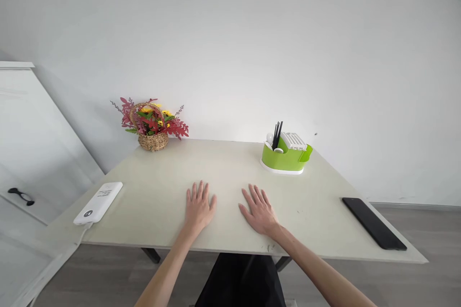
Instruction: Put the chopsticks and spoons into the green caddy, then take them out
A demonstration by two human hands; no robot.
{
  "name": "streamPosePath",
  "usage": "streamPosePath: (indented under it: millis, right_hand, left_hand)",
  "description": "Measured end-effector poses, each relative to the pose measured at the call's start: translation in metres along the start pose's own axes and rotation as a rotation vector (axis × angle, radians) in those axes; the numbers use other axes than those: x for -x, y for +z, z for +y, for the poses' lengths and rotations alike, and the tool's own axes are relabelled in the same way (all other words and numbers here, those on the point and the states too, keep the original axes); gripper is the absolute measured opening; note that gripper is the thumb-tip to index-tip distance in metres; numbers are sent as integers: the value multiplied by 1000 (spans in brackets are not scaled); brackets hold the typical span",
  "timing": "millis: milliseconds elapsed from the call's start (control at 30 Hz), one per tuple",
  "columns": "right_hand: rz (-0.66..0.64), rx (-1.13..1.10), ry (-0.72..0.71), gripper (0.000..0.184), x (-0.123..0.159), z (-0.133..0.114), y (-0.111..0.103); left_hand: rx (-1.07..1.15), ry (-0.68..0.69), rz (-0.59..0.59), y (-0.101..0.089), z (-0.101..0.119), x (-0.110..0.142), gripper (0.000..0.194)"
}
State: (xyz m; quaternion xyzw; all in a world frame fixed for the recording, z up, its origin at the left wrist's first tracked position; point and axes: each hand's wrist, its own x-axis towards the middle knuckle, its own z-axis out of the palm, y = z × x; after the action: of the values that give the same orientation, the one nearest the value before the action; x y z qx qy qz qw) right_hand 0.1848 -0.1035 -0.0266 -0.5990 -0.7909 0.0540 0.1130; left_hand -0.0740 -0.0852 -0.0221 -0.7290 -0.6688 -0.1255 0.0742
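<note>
Left hand (198, 208) and right hand (261, 213) are resting palm-down on the table (225, 168), both open flat with fingers spread, holding nothing. Left fingers are pointing forward; right fingers are angling forward and left. Table's long axis is running sideways beneath both hands. Green utensil holder (283, 158) is standing beyond the right hand, slightly rightward, long axis lying roughly sideways; its black sticks (276, 135) are pointing upward.
</note>
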Motion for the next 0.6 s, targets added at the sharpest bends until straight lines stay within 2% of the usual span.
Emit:
streamPosePath:
  millis: [367, 600]
  right_hand:
    - [-35, 1, -68, 70, -14, 17, 1]
    - [-16, 9, -226, 65, -16, 38, -4]
  left_hand:
    - [-6, 23, 28, 11, 0, -24, 68]
    - [41, 37, 44, 16, -3, -27, 67]
